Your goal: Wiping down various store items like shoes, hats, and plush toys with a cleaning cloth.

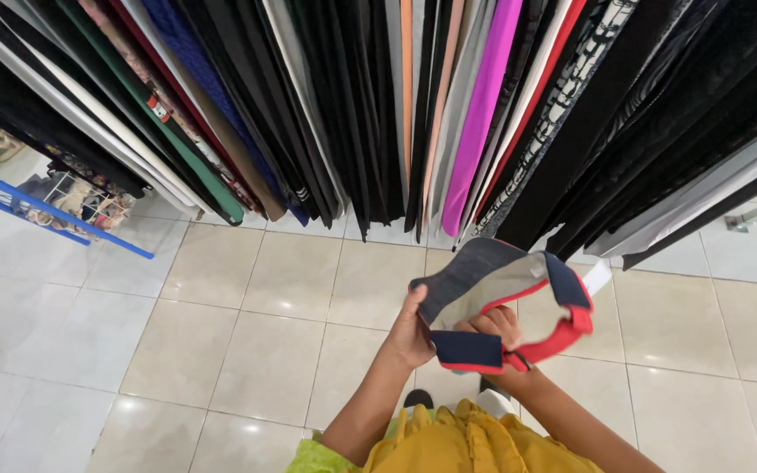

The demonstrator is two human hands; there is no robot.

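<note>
I hold a folded garment (492,280) in dark navy with a grey inner side and red trim, in front of my chest. My left hand (410,333) grips its left edge, thumb up along the navy cloth. My right hand (497,331) is tucked inside the fold, its fingers curled over the navy and red band at the bottom. A small white tag (597,277) sticks out at the garment's right. A row of hanging clothes (449,105) fills the view just beyond my hands.
The hanging clothes are mostly black, with a bright pink one (477,123), a green one (181,149) and a patterned black-and-white one (562,105). Beige floor tiles (256,350) lie below. A blue rail with a wire basket (81,206) stands at the left.
</note>
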